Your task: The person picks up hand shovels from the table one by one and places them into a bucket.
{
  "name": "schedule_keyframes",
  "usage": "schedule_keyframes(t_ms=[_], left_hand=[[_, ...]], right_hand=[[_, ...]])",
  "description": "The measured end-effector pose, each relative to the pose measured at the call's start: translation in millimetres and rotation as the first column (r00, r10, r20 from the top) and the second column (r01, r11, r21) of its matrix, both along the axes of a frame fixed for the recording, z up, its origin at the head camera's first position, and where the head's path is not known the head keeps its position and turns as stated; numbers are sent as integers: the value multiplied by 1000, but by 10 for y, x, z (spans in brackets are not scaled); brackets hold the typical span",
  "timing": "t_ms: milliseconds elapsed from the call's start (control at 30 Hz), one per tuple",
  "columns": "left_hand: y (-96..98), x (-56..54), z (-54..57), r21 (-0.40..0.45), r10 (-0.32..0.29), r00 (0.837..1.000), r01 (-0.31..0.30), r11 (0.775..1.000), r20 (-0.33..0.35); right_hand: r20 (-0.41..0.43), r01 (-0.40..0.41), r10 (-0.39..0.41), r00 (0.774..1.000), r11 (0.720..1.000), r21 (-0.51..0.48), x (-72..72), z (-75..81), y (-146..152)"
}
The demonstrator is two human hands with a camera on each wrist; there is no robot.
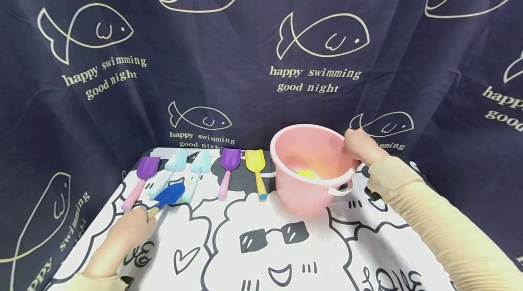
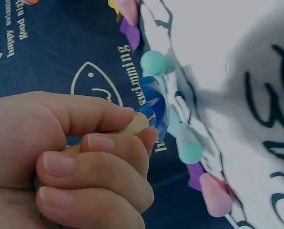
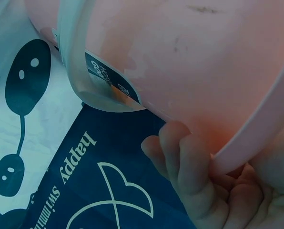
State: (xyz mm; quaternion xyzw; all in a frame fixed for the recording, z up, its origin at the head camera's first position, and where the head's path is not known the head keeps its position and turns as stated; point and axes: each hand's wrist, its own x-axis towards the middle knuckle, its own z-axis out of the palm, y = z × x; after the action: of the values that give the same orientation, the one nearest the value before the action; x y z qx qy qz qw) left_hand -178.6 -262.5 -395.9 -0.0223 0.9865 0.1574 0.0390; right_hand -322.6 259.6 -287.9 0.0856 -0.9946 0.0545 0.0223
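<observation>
My left hand (image 1: 131, 231) grips the light tan handle of a small toy shovel (image 1: 173, 193) with a blue scoop. In the left wrist view, the thumb and fingers curl round that handle. The blue scoop overlaps the light blue shovels behind it in the head view. On the right, my other hand (image 1: 361, 146) holds the rim of a pink bucket (image 1: 301, 196), fingers curled over the edge. The bucket leans toward me, and something yellow (image 1: 307, 174) shows inside it. A white handle (image 1: 341, 190) hangs at its side.
Along the table's back edge lie a purple shovel (image 1: 148, 168) at far left, two light blue shovels (image 1: 176, 161), another purple shovel (image 1: 230, 159) and a yellow shovel (image 1: 255, 161). A dark curtain (image 1: 245, 86) rises behind. The tablecloth (image 1: 229, 259) has cartoon drawings.
</observation>
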Motion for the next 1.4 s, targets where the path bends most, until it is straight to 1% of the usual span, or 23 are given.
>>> schedule_keyframes(t_ms=[133,267,367,467,600,767,900,1067,1133,1267,1333,1400], left_hand=[[22,5,83,-10,-12,1000,11,1000,-19],[47,14,166,-22,-23,999,22,1000,-24],[77,16,239,-26,-44,998,43,999,-36],[114,1,328,-37,-67,996,65,997,-59],[174,-45,471,-71,-97,991,90,993,-95],[287,-99,647,-75,-129,985,121,990,-116],[395,-123,750,-83,-157,975,145,986,-157],[532,-187,883,-140,-184,966,159,977,-184],[580,-214,952,-173,-207,959,175,969,-192],[662,-270,1099,-219,-276,937,229,949,-214],[700,-305,1171,-232,-303,929,253,939,-214],[740,-342,1253,-226,-314,928,268,936,-200]], right_hand=[[5,2,-2,1000,1000,5,1,-2,2],[13,8,-8,1000,1000,4,12,-1,-5],[12,12,-12,1000,1000,6,17,3,-8],[4,11,-11,1000,1000,11,26,3,-9],[1,15,-15,1000,1000,9,41,-8,-9],[15,27,-27,1000,1000,-3,52,-30,-15],[16,28,-28,999,1000,0,62,-40,-26],[3,14,-14,1000,1000,5,59,-50,-25],[-1,14,-14,1000,1000,8,56,-54,-23],[-4,16,-16,1000,1000,16,53,-46,-24],[-3,19,-19,1000,1000,16,57,-38,-27],[-3,19,-19,1000,1000,18,57,-31,-26]])
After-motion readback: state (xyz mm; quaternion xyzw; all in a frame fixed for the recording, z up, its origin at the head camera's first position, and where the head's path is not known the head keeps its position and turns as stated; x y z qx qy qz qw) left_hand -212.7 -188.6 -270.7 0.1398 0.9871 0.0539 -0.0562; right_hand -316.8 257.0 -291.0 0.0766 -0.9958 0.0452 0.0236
